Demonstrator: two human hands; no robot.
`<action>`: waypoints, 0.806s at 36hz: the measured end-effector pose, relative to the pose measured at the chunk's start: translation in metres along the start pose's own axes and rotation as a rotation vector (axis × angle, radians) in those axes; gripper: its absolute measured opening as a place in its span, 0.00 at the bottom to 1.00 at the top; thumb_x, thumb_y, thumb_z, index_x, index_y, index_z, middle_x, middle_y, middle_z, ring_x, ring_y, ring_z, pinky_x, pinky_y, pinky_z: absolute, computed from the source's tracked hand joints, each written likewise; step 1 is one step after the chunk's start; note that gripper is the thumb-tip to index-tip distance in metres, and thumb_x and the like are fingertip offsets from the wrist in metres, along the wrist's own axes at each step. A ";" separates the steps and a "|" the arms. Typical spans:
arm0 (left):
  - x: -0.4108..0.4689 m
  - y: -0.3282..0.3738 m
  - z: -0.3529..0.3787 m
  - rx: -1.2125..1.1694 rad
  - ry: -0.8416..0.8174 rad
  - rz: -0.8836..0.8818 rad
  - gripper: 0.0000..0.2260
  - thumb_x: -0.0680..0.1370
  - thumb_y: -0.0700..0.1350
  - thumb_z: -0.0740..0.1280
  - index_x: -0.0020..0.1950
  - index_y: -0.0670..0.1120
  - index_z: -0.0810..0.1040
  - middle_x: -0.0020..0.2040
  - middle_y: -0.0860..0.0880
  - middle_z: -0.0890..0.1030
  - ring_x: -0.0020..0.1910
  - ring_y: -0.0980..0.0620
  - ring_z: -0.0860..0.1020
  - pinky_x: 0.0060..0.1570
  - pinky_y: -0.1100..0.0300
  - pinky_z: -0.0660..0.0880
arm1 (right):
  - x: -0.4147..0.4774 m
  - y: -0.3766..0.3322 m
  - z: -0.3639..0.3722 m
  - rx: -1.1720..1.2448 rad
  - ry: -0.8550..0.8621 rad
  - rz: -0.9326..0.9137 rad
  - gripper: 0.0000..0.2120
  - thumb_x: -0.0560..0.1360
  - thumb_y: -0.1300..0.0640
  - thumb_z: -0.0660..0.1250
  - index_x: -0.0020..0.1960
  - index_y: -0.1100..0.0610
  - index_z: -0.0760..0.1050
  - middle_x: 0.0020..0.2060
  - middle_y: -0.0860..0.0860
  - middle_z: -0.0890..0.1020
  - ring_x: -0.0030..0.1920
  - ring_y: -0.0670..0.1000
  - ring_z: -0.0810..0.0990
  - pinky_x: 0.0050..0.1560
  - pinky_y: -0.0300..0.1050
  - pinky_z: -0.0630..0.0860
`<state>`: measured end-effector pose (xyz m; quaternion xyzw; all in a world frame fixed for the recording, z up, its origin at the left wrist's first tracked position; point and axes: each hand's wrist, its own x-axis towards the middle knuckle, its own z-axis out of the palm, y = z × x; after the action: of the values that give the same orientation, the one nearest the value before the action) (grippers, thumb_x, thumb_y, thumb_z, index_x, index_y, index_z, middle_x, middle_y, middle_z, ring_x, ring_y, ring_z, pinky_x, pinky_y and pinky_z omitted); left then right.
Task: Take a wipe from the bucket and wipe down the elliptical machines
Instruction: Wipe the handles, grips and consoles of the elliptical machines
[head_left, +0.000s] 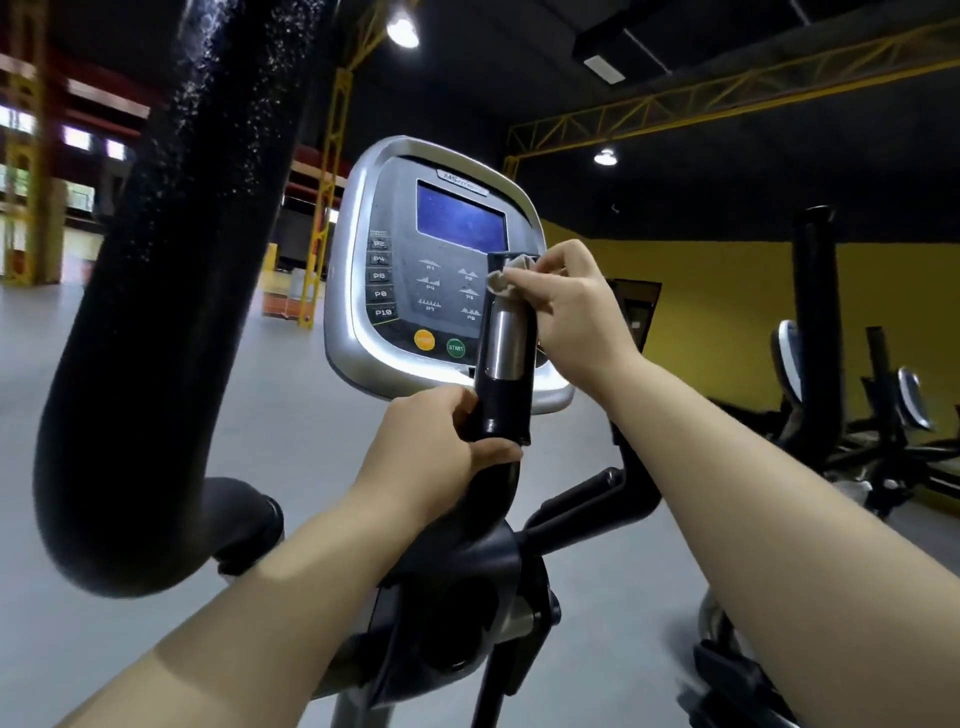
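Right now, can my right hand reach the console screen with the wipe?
Probably yes. The right hand pinches the wipe at the top of the handle, just below the screen, and nothing shows between them. The screen sits behind the handle, so how far forward is unclear.

Smooth pale grey floor (130, 364) spreads wide, faintly glossy; mustard-yellow painted wall (727, 291) at right, under black ceiling (519, 78); yellow steel lattice truss (727, 98) spans overhead at right; yellow lattice column (324, 208) rises centre-left; round bright ceiling lamp (402, 31) lit near top, smaller round lamp (605, 156) lit just under truss; bright blurred windows (78, 137) far left; room dim overall.
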<state>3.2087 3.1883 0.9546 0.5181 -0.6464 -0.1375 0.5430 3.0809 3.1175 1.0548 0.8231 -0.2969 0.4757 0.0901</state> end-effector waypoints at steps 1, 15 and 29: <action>0.000 0.000 0.000 0.005 -0.001 -0.005 0.15 0.66 0.51 0.78 0.49 0.51 0.81 0.44 0.56 0.84 0.45 0.57 0.81 0.48 0.59 0.77 | 0.005 0.002 -0.001 -0.009 -0.003 0.005 0.11 0.78 0.59 0.63 0.57 0.64 0.75 0.45 0.43 0.68 0.44 0.40 0.72 0.48 0.36 0.76; -0.002 0.002 0.001 0.167 0.044 0.060 0.11 0.69 0.54 0.75 0.38 0.49 0.79 0.31 0.54 0.77 0.37 0.53 0.75 0.35 0.68 0.68 | -0.048 0.010 -0.012 -0.195 -0.316 -0.566 0.13 0.76 0.61 0.61 0.57 0.59 0.81 0.46 0.57 0.77 0.45 0.54 0.79 0.45 0.47 0.79; 0.012 0.004 -0.005 0.020 0.055 -0.011 0.11 0.75 0.53 0.69 0.48 0.47 0.83 0.41 0.48 0.84 0.40 0.51 0.80 0.47 0.56 0.77 | -0.024 0.024 -0.007 -0.041 0.086 -0.196 0.11 0.75 0.64 0.67 0.56 0.61 0.81 0.43 0.54 0.77 0.44 0.50 0.77 0.47 0.42 0.77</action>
<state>3.2122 3.1819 0.9659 0.5304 -0.6297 -0.1196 0.5549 3.0525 3.1109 1.0351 0.8248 -0.2206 0.4935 0.1657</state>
